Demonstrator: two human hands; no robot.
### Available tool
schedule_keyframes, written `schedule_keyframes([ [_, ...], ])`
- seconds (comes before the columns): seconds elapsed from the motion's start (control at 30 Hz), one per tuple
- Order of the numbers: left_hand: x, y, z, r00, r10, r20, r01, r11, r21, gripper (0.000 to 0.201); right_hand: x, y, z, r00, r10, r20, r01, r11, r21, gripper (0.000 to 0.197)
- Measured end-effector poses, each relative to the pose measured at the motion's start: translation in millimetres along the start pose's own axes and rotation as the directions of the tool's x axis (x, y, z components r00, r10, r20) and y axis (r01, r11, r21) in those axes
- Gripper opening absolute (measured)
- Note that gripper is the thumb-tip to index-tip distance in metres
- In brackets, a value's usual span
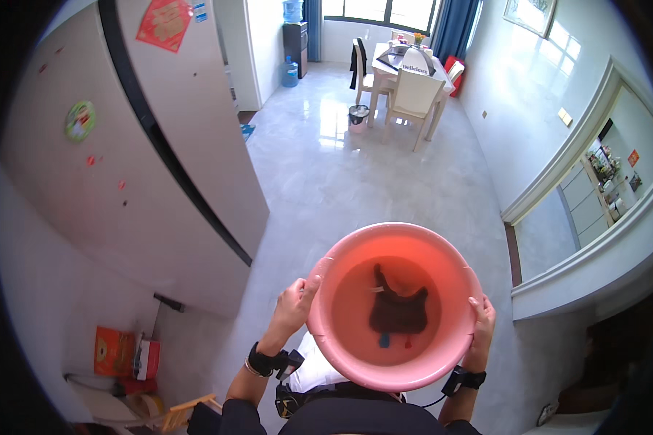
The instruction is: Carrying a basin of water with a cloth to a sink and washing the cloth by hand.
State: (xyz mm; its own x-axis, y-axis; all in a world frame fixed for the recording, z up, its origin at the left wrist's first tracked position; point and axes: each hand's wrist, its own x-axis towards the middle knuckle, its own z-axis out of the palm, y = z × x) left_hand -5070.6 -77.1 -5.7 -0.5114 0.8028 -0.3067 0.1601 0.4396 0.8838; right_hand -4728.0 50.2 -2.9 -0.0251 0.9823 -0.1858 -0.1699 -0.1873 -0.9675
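Observation:
A round pink plastic basin (384,236) is held up in front of my body, between both hands. My left hand (292,308) grips its left rim, thumb over the edge. On the opposite side my right hand (482,319) is closed round the right rim, its lower fingers partly hidden. Water fills the lower part of the basin. In it lies a dark piece of cloth (397,312) with a strap-like end, perhaps a small garment. Beside the cloth are a small blue object (384,340) and a small red one (408,342), too small to name.
Tall cabinet doors (196,130) stand at the left, a doorway (588,188) opens at the right. Farther off are a dining table (442,72), chairs (416,94), a waste bin (358,117) and a water dispenser (295,51). Boxes (115,351) lie at the lower left.

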Motion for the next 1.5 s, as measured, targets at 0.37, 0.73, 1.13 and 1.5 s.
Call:
schedule_keyframes([
  [0.37, 266.4, 13.5, -63.3, 0.997, 0.048, -0.059, -0.048, 0.999, -0.006, 0.068, 232.2, 34.7, 182.5, 0.998, -0.023, 0.059, 0.019, 0.998, 0.066, 0.039],
  [0.73, 500.2, 45.4, -123.1, 0.964, -0.015, -0.265, -0.003, 0.998, -0.065, 0.063, 484.0, 46.4, 383.4, 0.966, 0.03, 0.256, -0.02, 0.999, -0.045, 0.041],
  [1.13, 768.6, 85.2, -235.0, 0.931, -0.056, -0.362, 0.032, 0.997, -0.073, 0.062, 706.2, 59.3, 629.6, 0.922, 0.012, 0.388, -0.003, 1.0, -0.025, 0.036],
  [1.5, 954.8, 56.6, -356.1, 0.751, -0.207, -0.628, 0.144, 0.978, -0.15, 0.061, 871.9, 114.7, 908.0, 0.777, 0.11, 0.62, -0.036, 0.991, -0.13, 0.037],
])
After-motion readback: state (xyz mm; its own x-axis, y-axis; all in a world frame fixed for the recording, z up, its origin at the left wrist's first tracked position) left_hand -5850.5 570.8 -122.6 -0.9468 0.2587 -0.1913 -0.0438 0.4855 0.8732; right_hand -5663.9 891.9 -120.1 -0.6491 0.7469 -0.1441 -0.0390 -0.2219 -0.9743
